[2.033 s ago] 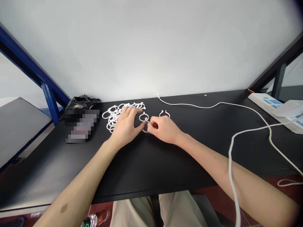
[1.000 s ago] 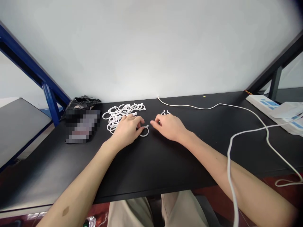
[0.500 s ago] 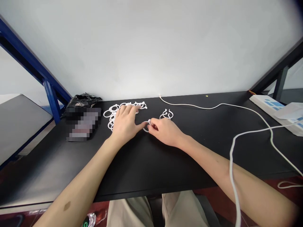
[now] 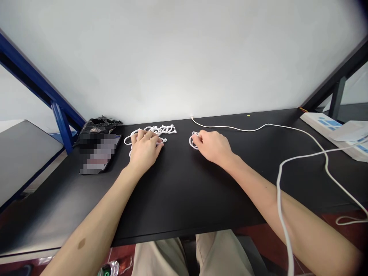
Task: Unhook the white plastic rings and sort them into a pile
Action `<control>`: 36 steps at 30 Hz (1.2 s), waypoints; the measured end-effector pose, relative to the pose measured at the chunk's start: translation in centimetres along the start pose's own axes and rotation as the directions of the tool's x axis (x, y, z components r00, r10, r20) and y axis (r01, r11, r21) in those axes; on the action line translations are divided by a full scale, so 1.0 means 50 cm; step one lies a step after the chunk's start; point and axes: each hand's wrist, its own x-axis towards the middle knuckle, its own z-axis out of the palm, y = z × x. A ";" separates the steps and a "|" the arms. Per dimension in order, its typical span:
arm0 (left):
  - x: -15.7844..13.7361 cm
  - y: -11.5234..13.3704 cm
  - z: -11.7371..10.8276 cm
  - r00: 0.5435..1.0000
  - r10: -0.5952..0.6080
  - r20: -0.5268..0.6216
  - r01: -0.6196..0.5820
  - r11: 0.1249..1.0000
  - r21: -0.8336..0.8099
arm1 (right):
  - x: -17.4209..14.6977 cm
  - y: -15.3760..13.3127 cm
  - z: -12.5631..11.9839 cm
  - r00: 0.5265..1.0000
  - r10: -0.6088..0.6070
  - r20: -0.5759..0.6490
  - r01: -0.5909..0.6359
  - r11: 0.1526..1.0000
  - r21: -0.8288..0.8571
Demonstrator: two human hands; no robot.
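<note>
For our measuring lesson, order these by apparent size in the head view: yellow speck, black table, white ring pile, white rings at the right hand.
Black table
White ring pile, partly hidden by the left hand
White rings at the right hand
Yellow speck

Both arms (image 4: 267, 195) fwd, L hand (image 4: 143, 149) palm-down, R hand (image 4: 215, 146) w/ curled fingers (image 4: 204, 134)

Dressed in loose beige trousers (image 4: 159, 257), creased along the thighs. Bare at both forearms (image 4: 258, 186), marked on the left by an oval patch (image 4: 82, 243).
</note>
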 end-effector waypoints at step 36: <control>0.015 0.041 -0.024 0.973 -0.225 0.043 0.227 0.930 -0.289 | -0.038 -0.054 0.024 0.952 -0.289 -0.103 0.306 0.911 0.275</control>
